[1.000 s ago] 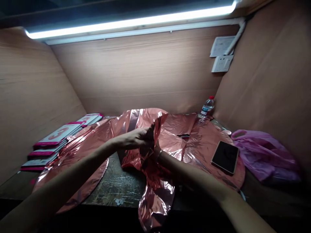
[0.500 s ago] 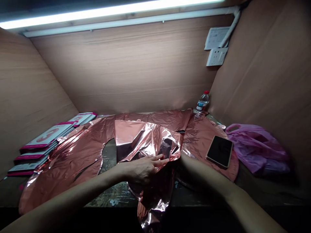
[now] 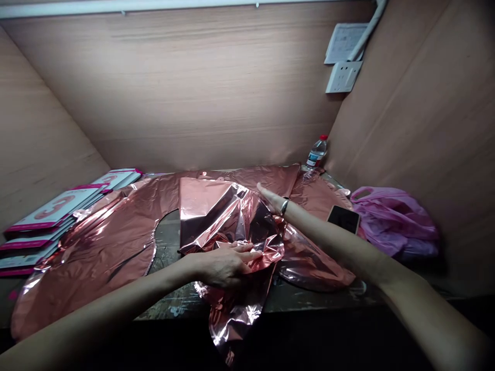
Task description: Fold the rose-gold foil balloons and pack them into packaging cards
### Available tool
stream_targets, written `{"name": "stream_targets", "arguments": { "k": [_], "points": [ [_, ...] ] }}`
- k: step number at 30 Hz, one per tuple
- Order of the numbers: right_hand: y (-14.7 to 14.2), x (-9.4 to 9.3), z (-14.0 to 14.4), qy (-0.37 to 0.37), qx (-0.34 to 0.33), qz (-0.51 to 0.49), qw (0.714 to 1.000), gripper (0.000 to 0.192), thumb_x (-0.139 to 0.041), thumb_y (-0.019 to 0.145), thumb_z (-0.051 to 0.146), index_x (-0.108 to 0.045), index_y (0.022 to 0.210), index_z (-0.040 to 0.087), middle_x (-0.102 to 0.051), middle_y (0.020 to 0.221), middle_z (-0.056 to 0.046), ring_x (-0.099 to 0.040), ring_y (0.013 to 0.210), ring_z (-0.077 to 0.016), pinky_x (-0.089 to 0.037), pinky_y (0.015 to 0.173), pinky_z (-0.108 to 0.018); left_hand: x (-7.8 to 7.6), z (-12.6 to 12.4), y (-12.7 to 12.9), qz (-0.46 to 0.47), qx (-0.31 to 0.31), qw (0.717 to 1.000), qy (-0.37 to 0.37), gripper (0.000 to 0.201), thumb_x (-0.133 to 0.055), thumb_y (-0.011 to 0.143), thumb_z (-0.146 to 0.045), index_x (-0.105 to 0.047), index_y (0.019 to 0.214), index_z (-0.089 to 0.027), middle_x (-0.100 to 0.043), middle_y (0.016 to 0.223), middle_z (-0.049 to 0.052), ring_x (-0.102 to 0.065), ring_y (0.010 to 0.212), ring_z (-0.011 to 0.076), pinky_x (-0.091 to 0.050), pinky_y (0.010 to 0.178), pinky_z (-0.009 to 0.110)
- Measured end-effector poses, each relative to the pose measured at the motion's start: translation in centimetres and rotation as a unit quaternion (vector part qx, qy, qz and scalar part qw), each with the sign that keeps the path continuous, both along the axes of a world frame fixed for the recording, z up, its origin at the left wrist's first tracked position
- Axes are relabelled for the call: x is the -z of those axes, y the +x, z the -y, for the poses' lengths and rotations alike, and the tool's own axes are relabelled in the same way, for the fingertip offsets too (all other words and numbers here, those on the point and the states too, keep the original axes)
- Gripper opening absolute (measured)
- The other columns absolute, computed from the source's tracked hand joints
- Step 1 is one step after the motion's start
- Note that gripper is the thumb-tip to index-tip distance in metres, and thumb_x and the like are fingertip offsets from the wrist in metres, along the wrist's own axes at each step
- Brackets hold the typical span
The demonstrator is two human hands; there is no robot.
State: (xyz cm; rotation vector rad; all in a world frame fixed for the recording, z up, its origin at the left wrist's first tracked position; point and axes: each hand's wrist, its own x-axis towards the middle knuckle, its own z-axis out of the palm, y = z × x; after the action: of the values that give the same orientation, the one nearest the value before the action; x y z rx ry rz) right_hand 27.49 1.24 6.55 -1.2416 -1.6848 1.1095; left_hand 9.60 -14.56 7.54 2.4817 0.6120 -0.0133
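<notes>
A rose-gold foil balloon (image 3: 216,216), deflated and crumpled, lies folded on the dark table (image 3: 170,304) in front of me; its tail hangs over the front edge. My left hand (image 3: 228,264) lies flat on the near fold and presses it down. My right hand (image 3: 273,200), a ring on one finger, stretches out flat over the far right part of the folded foil, fingers straight. More flat rose-gold foil balloons (image 3: 100,242) are spread across the table underneath.
A stack of pink-edged cards printed with a "3" (image 3: 50,216) lies at the left. A black phone (image 3: 343,219) rests on the foil at the right, next to a pink plastic bag (image 3: 390,221). A water bottle (image 3: 317,152) stands in the back right corner under wall sockets (image 3: 343,76).
The foil, held up bunched in both hands, has been laid down and folded. My left hand now presses it; my right hand has slid out from under it to its far side.
</notes>
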Motion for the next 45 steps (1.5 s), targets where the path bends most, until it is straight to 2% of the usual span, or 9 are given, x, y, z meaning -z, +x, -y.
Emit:
{"name": "stream_targets", "arguments": {
  "k": [5,9,13,18,22,26,34,40,45],
  "points": [
    [0.9,-1.7,1.1,0.102,0.049,0.057,0.992,0.041,-0.04,0.1,0.044,-0.063,0.116,0.015,-0.064,0.125,-0.014,-0.057,0.116,-0.0244,-0.042,0.102,-0.043,0.5,0.0,0.0,0.018,0.006,1.0,0.013,0.032,-0.065,0.084,-0.053,-0.075,0.094,-0.024,-0.034,0.157,0.006,-0.031,0.143,0.0417,-0.029,0.114,0.053],
    [-0.5,-0.1,4.0,0.324,-0.127,0.213,0.913,0.044,-0.043,0.1,0.038,-0.052,0.138,0.02,-0.049,0.147,-0.01,-0.04,0.137,-0.0235,-0.028,0.115,-0.041,1.0,0.2,0.1,0.035,0.0,0.999,0.027,0.036,-0.055,0.09,-0.055,-0.076,0.092,-0.025,-0.041,0.153,0.006,-0.035,0.141,0.0394,-0.029,0.113,0.049],
    [-1.5,4.2,5.3,0.306,-0.263,0.391,0.827,0.054,-0.039,0.1,0.049,-0.045,0.146,0.021,-0.037,0.155,-0.013,-0.035,0.141,-0.03,-0.027,0.115,-0.047,1.8,1.3,0.0,0.02,-0.004,0.997,0.073,0.038,-0.046,0.097,-0.048,-0.073,0.093,-0.021,-0.039,0.155,0.009,-0.033,0.142,0.0374,-0.029,0.111,0.05],
    [-1.1,7.1,5.2,0.285,-0.242,0.415,0.83,0.064,-0.027,0.099,0.06,-0.034,0.152,0.025,-0.032,0.158,-0.011,-0.027,0.146,-0.0319,-0.022,0.116,-0.052,2.9,-0.1,-1.7,0.101,-0.145,0.975,0.133,0.037,-0.038,0.101,-0.042,-0.067,0.107,-0.02,-0.07,0.116,0.009,-0.063,0.108,0.0209,-0.044,0.095,0.032],
    [-1.0,7.0,5.2,0.292,-0.241,0.41,0.83,0.067,-0.023,0.098,0.062,-0.036,0.152,0.024,-0.031,0.158,-0.012,-0.028,0.145,-0.0312,-0.022,0.116,-0.051,3.8,-5.3,-4.5,0.013,-0.288,0.927,0.239,0.048,-0.035,0.101,-0.048,-0.048,0.141,-0.025,-0.047,0.149,0.01,-0.041,0.137,0.0269,-0.028,0.114,0.048],
    [-1.0,6.9,5.2,0.296,-0.247,0.411,0.826,0.065,-0.023,0.099,0.061,-0.034,0.152,0.025,-0.03,0.159,-0.01,-0.027,0.146,-0.0304,-0.022,0.116,-0.051,5.7,-10.5,-8.4,-0.145,-0.348,0.898,0.229,0.055,-0.034,0.099,-0.051,-0.038,0.148,-0.026,-0.031,0.158,0.011,-0.023,0.147,0.0324,-0.015,0.116,0.058],
    [-0.9,7.1,5.2,0.298,-0.251,0.404,0.828,0.061,-0.024,0.1,0.058,-0.034,0.152,0.027,-0.032,0.158,-0.009,-0.03,0.145,-0.0293,-0.024,0.116,-0.052,8.3,-15.9,-15.5,-0.142,-0.423,0.873,0.195,0.057,-0.03,0.1,-0.049,-0.032,0.152,-0.027,-0.025,0.161,0.008,-0.017,0.149,0.0305,-0.01,0.117,0.057],
    [-0.8,7.2,5.2,0.3,-0.251,0.407,0.825,0.06,-0.025,0.1,0.057,-0.032,0.153,0.028,-0.031,0.158,-0.006,-0.029,0.146,-0.029,-0.024,0.116,-0.053,7.1,-18.0,-18.1,-0.069,-0.508,0.841,0.173,0.05,-0.042,0.096,-0.049,-0.05,0.14,-0.029,-0.04,0.154,0.007,-0.032,0.143,0.0322,-0.021,0.114,0.057],
    [-0.8,7.2,5.1,0.308,-0.257,0.409,0.82,0.061,-0.024,0.1,0.057,-0.031,0.153,0.028,-0.03,0.159,-0.006,-0.027,0.146,-0.028,-0.024,0.117,-0.051,4.0,-16.8,-16.9,0.055,-0.628,0.742,0.23,0.054,-0.015,0.102,-0.037,-0.049,0.135,-0.012,-0.056,0.135,0.021,-0.053,0.126,0.0282,-0.041,0.103,0.046]
  ]
}}
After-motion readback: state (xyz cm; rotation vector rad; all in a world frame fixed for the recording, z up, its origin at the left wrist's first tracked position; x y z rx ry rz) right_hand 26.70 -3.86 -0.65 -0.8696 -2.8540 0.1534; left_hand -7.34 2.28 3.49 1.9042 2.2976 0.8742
